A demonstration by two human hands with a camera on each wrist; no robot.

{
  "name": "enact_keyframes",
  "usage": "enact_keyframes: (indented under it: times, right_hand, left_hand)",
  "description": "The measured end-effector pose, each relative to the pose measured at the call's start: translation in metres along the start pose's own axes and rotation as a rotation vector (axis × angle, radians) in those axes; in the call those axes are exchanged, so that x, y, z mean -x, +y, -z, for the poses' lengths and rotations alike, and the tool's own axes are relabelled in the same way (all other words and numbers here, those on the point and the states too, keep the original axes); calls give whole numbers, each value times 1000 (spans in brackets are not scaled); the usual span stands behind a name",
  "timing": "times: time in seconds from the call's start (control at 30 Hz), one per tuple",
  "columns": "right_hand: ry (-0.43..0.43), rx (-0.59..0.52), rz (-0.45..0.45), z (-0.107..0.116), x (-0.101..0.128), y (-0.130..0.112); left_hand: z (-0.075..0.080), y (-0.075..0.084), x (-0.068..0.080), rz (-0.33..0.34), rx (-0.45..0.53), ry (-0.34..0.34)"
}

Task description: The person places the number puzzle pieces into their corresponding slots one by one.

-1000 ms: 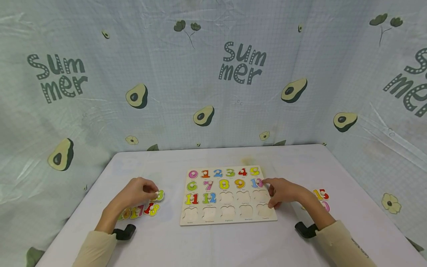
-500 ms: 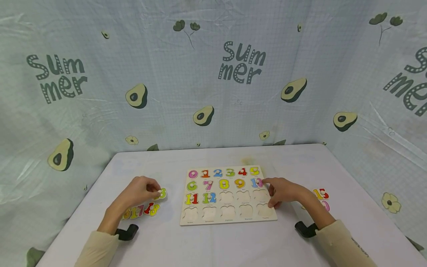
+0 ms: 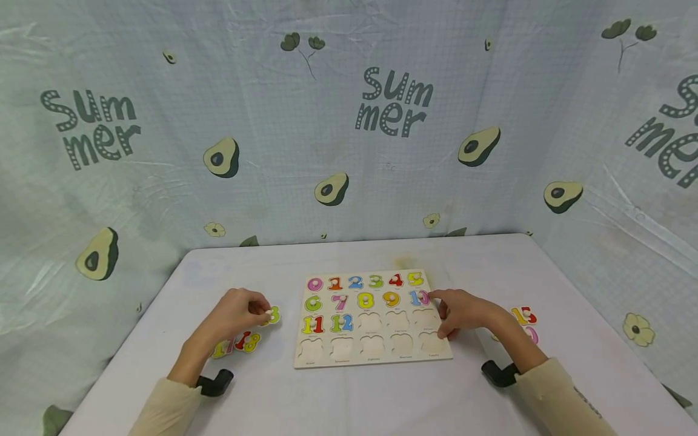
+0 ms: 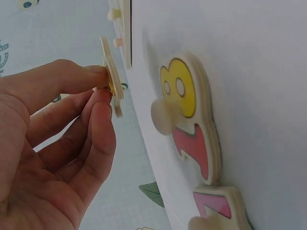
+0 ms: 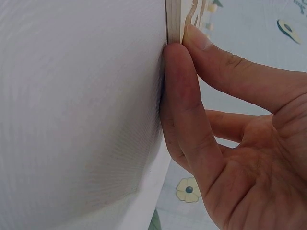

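Hands on white table (image 3: 349,399) | your left hand (image 3: 235,312) pinches a yellow-green number piece (image 3: 273,315) by its peg, lifted just left of the puzzle board (image 3: 376,354) | your right hand (image 3: 462,312), fingers loosely extended, braces the board's right edge | loose numbers (image 3: 240,343) lie near your left wrist.

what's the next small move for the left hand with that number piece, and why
Probably carry it right, toward the board. The left hand pinches a yellow-green wooden number piece lifted off the white table, left of the wooden number puzzle board. The recess right after the 12 is empty, and the right hand steadies the board's right edge.
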State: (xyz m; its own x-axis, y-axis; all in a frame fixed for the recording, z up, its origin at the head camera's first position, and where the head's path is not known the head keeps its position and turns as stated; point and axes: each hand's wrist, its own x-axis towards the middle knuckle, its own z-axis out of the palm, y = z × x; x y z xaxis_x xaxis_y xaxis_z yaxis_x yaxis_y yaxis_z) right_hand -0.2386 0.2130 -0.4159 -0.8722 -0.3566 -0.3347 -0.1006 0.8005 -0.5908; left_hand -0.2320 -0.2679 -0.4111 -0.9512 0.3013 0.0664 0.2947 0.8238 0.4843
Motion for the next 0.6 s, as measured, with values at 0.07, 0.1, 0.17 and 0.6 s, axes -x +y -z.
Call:
enact_keyframes:
  times: [0.07,0.1,0.17,0.6]
  right_hand:
    - [-1,1,-1,0,0,-1]
    - [0,1,-2,0,0,-1]
    - [-1,2,-4,1,1,-1]
    - [4,4,-9,0,2,-2]
  left_hand:
    - [-1,2,-1,-12,0,5]
    - [-1,3,-1,-22,-3,9]
    - [-2,5,-2,-44,-7,15]
    - [-6,20,-4,-68,1,45]
